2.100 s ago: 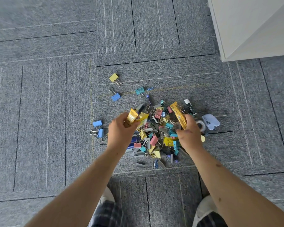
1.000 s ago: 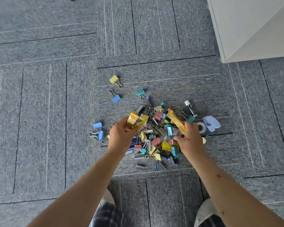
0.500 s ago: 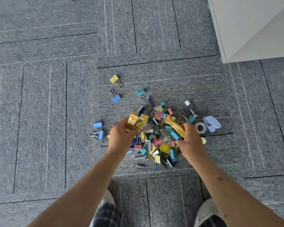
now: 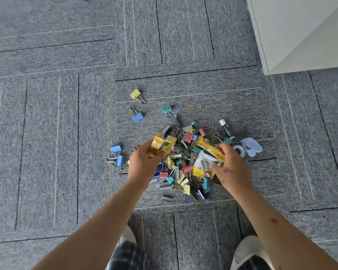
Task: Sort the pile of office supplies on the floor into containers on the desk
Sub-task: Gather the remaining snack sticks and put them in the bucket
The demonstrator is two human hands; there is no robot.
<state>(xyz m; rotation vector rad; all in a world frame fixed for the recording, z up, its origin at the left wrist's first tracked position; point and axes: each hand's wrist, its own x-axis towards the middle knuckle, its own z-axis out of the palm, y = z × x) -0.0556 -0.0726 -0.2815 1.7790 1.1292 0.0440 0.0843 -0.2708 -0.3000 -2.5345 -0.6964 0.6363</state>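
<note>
**Over the pile, both hands grip yellow packets**

From the head camera, the pile of binder clips [image 4: 183, 172] lies on the grey carpet [image 4: 47, 133]. At the pile's left edge, the left hand [image 4: 142, 162] has its fingers curled round crumpled yellow packets [image 4: 160, 145]. Over the pile's right side, the right hand [image 4: 232, 168] pinches a long yellow packet [image 4: 209, 148]. Just right of the pile lie a tape roll [image 4: 239, 150] and a glue stick [image 4: 226, 129]. Beyond the pile sit a loose yellow clip [image 4: 135, 94] and a blue clip [image 4: 138, 117].
</note>
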